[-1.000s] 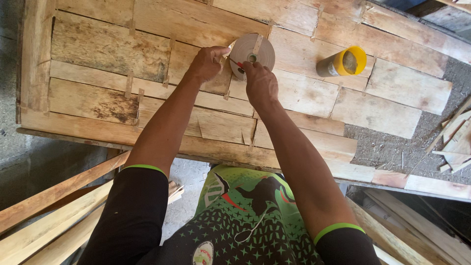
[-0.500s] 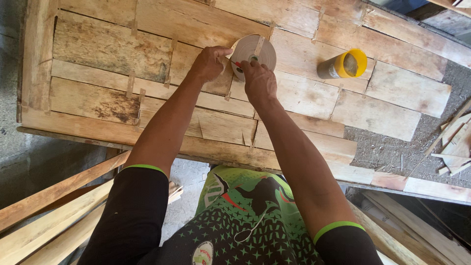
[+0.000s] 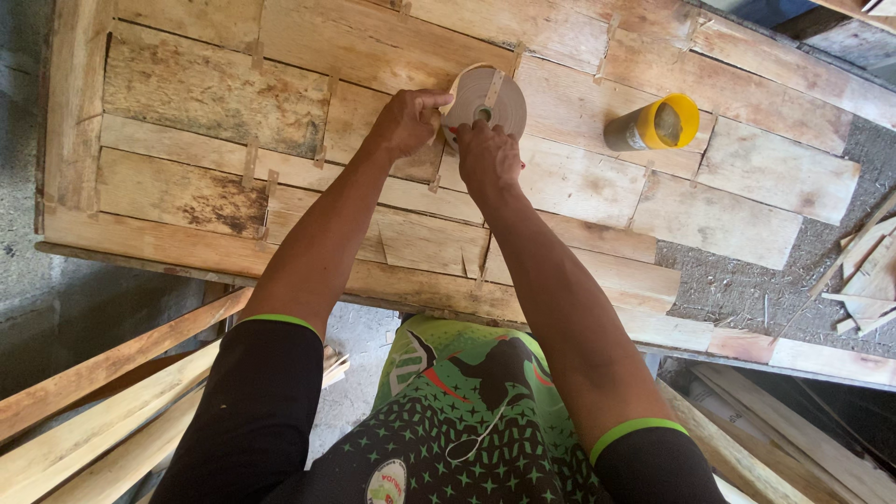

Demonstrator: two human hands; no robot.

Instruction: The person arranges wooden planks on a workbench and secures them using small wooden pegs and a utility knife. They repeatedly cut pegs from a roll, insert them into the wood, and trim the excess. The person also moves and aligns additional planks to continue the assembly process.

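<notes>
Right, both arms are stretched out over the wooden table (image 3: 215, 89), and the action is all at the far middle of it. The left hand (image 3: 403, 121) is curled around the near-left edge of a roll of tape (image 3: 487, 101), fingers closed, thumb pointing toward the roll's face. The right hand (image 3: 487, 159) sits just below the roll, fingers bent and pressed up against its lower edge; whether it pinches the loose end of the tape I cannot tell, since the fingertips are tucked out of sight. The roll itself is pale tan, standing tilted on edge on the boards, its small dark core hole facing the camera, and a thin strip of tape runs across its face.

Off to the right, well apart from the hands, a yellow can (image 3: 653, 124) lies on its side on the table, open mouth facing right. The boards are patched together with short pale strips across the joints. Further right the tabletop is rough and grey, with wood scraps (image 3: 863, 280) at the edge. Down at the lower left, long wooden slats (image 3: 103, 411) lean below the table, beside the person's black sleeves and green patterned shirt (image 3: 467, 411).
</notes>
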